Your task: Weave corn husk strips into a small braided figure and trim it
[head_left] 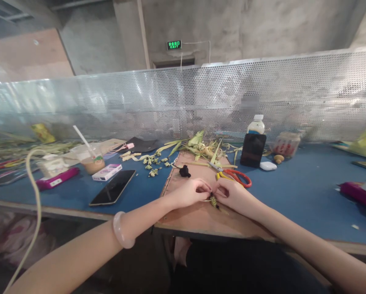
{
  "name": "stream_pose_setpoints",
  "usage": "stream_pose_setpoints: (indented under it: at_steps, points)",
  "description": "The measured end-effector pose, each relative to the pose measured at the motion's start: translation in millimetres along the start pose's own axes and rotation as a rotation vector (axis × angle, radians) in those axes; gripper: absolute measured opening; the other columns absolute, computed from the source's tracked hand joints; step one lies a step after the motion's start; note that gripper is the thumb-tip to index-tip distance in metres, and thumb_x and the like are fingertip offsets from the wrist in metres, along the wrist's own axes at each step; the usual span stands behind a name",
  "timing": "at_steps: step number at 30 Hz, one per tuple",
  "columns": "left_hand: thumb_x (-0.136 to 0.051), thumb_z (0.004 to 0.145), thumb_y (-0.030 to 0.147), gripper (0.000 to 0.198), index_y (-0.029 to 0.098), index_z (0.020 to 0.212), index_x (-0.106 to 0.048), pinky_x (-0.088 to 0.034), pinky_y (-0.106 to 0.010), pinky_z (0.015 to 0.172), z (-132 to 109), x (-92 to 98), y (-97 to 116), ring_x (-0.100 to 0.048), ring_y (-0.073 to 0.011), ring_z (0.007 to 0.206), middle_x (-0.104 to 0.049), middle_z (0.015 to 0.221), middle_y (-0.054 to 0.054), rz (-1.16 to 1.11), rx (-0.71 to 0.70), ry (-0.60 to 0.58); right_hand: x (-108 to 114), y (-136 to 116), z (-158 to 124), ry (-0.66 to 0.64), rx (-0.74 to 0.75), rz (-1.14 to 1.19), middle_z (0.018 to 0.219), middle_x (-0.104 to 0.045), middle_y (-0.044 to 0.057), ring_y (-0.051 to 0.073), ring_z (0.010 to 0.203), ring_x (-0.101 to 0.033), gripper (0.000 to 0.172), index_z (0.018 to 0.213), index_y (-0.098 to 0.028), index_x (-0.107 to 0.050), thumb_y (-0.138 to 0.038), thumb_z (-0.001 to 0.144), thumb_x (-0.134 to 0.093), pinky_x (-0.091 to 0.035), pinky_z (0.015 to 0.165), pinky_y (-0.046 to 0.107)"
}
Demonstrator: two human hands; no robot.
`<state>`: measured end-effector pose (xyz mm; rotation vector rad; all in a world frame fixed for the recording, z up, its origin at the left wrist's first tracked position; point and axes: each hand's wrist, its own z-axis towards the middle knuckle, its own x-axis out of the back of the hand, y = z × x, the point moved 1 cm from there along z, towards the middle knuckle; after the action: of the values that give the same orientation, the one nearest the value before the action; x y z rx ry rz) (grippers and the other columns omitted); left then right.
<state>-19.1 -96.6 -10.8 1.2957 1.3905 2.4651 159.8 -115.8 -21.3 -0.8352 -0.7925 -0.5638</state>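
What catches my eye is the bangle (119, 230) on the left wrist: one thick, smooth, rounded ring, pale milky pink and slightly see-through, with a soft shine. Both arms are bare right out to the near edge of my view, left and right, slim and tapering to small, bare hands with slender fingers. Between them, near, the dark clothing (247, 265) looks plain black, its folds too dim to tell.

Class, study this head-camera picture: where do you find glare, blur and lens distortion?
In the head view, pale glare streaks the perforated metal partition; in the head view, the clear plastic container at right looks smeared, and the small green sprig lacks fine detail; in the head view, the left forearm and right forearm look stretched toward the lower corners, suggesting wide-angle distortion.
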Motion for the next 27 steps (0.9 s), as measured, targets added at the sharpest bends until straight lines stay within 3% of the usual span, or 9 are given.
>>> stream_pose_setpoints:
  at_steps: [8, 13, 21, 27]
  points:
    - [-0.055, 0.076, 0.025, 0.016, 0.014, 0.083, -0.063, -0.042, -0.026, 0.083, 0.3, 0.1, 0.2, -0.057, -0.0173, 0.092, -0.061, 0.100, -0.007, -0.024, 0.015, 0.003, 9.2, -12.1, -7.1, 0.015, 0.032, 0.039, 0.058, -0.045, -0.004, 0.011, 0.056, -0.043, 0.013, 0.075, -0.019, -0.056, -0.013, 0.067, -0.048, -0.033, 0.053, 0.022]
    - [-0.055, 0.076, 0.027, 0.016, 0.014, 0.082, -0.063, -0.043, -0.026, 0.080, 0.7, 0.1, 0.5, -0.058, -0.0171, 0.090, -0.062, 0.097, -0.007, -0.015, 0.023, 0.007, 15.7, -19.0, -9.0, 0.012, 0.064, 0.080, 0.067, -0.053, 0.000, 0.012, 0.060, -0.045, 0.012, 0.076, -0.019, -0.058, -0.015, 0.071, -0.048, -0.035, 0.056, 0.023]
    - [-0.054, 0.076, 0.025, 0.018, 0.015, 0.090, -0.060, -0.043, -0.026, 0.077, -2.4, 1.4, 1.0, -0.059, -0.0166, 0.086, -0.064, 0.093, -0.006, 0.005, 0.040, -0.015, 5.2, -2.0, -5.1, -0.069, -0.045, -0.052, 0.054, -0.045, -0.004, 0.011, 0.051, -0.040, 0.020, 0.086, -0.023, -0.063, -0.021, 0.073, -0.048, -0.028, 0.048, 0.023]
    - [-0.053, 0.076, 0.025, 0.018, 0.015, 0.090, -0.058, -0.044, -0.027, 0.076, -1.3, -0.4, -2.9, -0.059, -0.0162, 0.084, -0.064, 0.092, -0.005, -0.014, 0.055, -0.003, 3.5, -1.5, -3.3, -0.125, -0.042, -0.040, 0.051, -0.040, -0.005, 0.010, 0.047, -0.037, 0.025, 0.090, -0.024, -0.064, -0.020, 0.073, -0.047, -0.025, 0.045, 0.022]
